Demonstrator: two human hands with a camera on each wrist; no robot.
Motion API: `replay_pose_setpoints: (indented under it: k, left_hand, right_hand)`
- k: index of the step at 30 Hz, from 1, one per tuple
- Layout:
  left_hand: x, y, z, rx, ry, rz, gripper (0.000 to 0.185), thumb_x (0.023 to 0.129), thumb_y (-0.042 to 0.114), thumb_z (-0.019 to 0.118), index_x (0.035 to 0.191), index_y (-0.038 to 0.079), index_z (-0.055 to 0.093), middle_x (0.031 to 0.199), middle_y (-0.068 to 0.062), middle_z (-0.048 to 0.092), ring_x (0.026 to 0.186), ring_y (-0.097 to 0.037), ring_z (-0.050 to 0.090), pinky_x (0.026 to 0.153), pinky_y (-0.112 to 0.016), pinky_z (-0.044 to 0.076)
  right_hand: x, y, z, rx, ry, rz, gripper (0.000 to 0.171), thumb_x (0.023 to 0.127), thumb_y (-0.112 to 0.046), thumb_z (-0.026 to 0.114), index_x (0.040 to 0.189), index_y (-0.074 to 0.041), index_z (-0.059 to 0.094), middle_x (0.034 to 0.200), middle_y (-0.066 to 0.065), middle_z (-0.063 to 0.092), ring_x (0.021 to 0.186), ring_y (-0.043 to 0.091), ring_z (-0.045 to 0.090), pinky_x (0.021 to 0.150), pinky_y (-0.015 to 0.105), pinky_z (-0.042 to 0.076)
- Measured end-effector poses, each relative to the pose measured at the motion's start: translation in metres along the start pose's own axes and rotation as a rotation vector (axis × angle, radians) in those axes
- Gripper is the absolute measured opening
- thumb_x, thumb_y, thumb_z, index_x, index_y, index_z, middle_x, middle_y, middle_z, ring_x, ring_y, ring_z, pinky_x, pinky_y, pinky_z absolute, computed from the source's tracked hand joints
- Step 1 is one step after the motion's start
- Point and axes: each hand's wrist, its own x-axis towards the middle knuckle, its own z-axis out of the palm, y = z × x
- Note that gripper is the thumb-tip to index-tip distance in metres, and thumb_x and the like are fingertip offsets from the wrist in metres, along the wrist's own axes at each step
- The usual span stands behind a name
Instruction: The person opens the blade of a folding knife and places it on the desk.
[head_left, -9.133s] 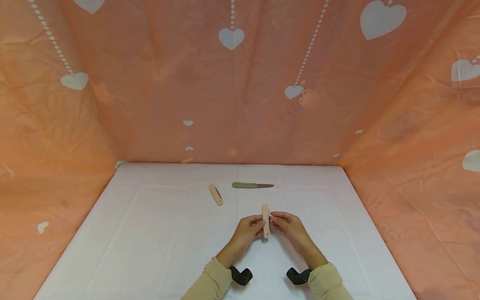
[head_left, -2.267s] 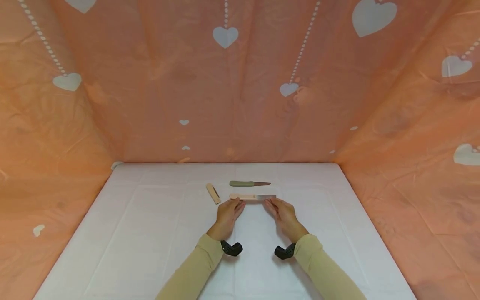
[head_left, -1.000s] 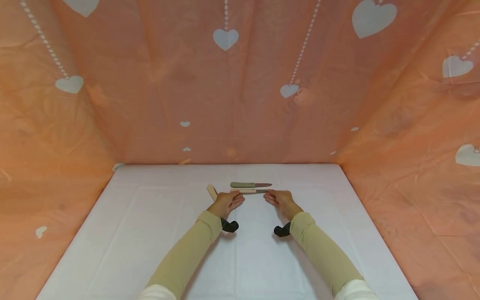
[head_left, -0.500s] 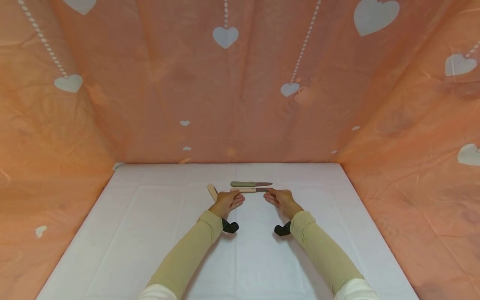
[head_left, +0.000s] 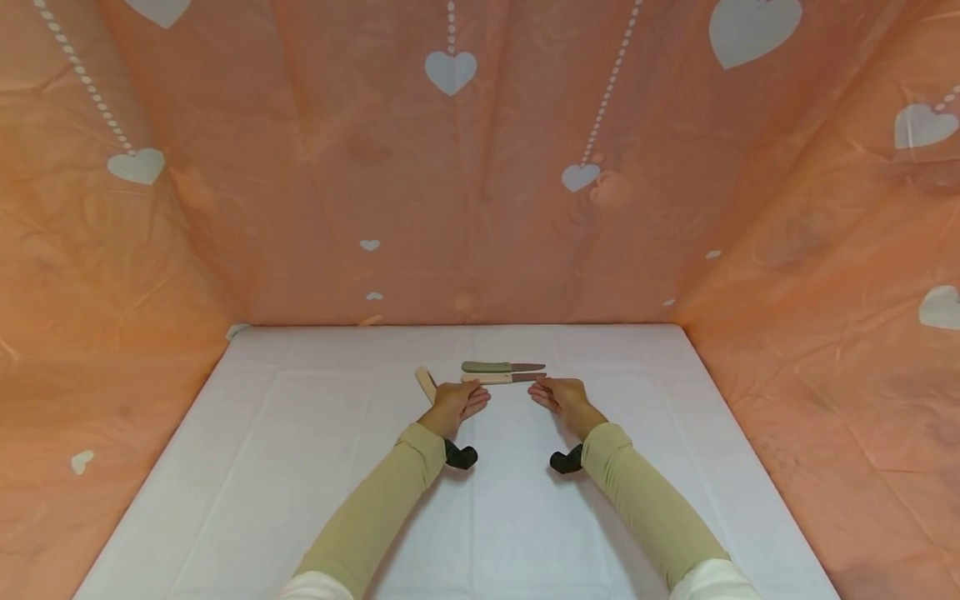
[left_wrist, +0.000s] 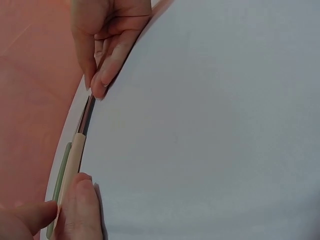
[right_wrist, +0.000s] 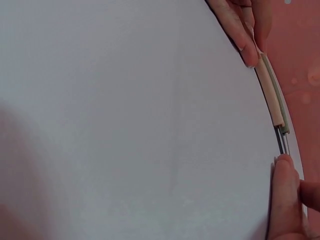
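A beige-handled knife (head_left: pixel 497 379) lies on the white table (head_left: pixel 315 467), blade to the right, close against a green-handled knife (head_left: pixel 501 367) just beyond it. My left hand (head_left: pixel 467 392) pinches the end of the beige handle (left_wrist: pixel 75 152) between thumb and finger. At the other end my right hand (head_left: pixel 542 387) holds the blade tip (right_wrist: pixel 280 145) with its fingertips. In the left wrist view the left hand (left_wrist: pixel 67 207) sits at the bottom edge with the green handle (left_wrist: pixel 60 175) beside it. The right wrist view has the right hand (right_wrist: pixel 294 172) at bottom right.
A short beige piece (head_left: pixel 425 382), like a sheath or a folded knife, lies just left of my left hand. Orange cloth with white hearts (head_left: pixel 480 167) walls the table at the back and on both sides. Black wrist mounts (head_left: pixel 459 456) sit under both sleeves.
Across the last second nothing visibly moved. Before that, both hands carried the beige knife away from me and set it beside the green-handled knife, blade out.
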Motion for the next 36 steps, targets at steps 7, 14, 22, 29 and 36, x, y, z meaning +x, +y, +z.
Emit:
replay_pose_setpoints:
  k: [7,14,22,29,36]
  left_hand:
    - [-0.003,-0.005,0.0,0.05,-0.03,0.058,0.03,0.093,0.008,0.056,0.113,-0.014,0.052,0.099,-0.022,0.063,0.09,-0.023,0.066,0.081,-0.029,0.053]
    - [-0.009,-0.006,-0.001,0.13,-0.077,0.132,0.032,0.095,0.009,0.053,0.115,-0.015,0.051,0.101,-0.024,0.062,0.092,-0.025,0.065,0.083,-0.031,0.052]
    - [-0.021,0.018,-0.019,0.275,-0.056,0.347,0.031,0.093,0.009,0.054,0.114,-0.015,0.055,0.105,-0.028,0.062,0.085,-0.021,0.066,0.08,-0.037,0.054]
    - [-0.033,0.045,-0.046,0.429,0.096,0.406,0.03,0.093,0.011,0.053,0.112,-0.011,0.059,0.103,-0.025,0.063,0.089,-0.031,0.064,0.076,-0.042,0.055]
    - [-0.033,0.063,-0.079,0.508,0.161,0.344,0.029,0.093,0.012,0.053,0.112,-0.009,0.059,0.104,-0.025,0.062,0.084,-0.029,0.064,0.076,-0.039,0.055]
  right_hand:
    - [0.001,0.002,-0.002,-0.003,-0.007,-0.01,0.032,0.091,0.002,0.054,0.119,0.015,0.049,0.083,0.016,0.066,0.081,0.021,0.067,0.079,0.03,0.053]
    - [-0.001,0.003,0.002,-0.029,0.03,-0.024,0.032,0.091,-0.001,0.055,0.118,0.015,0.05,0.085,0.017,0.066,0.081,0.022,0.067,0.08,0.032,0.053]
    - [-0.007,0.001,0.024,-0.085,-0.044,-0.081,0.029,0.092,-0.004,0.055,0.112,0.016,0.054,0.084,0.018,0.066,0.075,0.02,0.067,0.076,0.034,0.055]
    - [-0.017,-0.002,0.047,-0.226,-0.176,-0.193,0.03,0.091,-0.003,0.057,0.115,0.015,0.055,0.086,0.015,0.066,0.074,0.016,0.066,0.079,0.036,0.054]
    - [-0.019,-0.014,0.07,-0.319,-0.259,-0.241,0.031,0.09,-0.001,0.058,0.117,0.015,0.055,0.106,0.029,0.061,0.08,0.017,0.065,0.09,0.044,0.048]
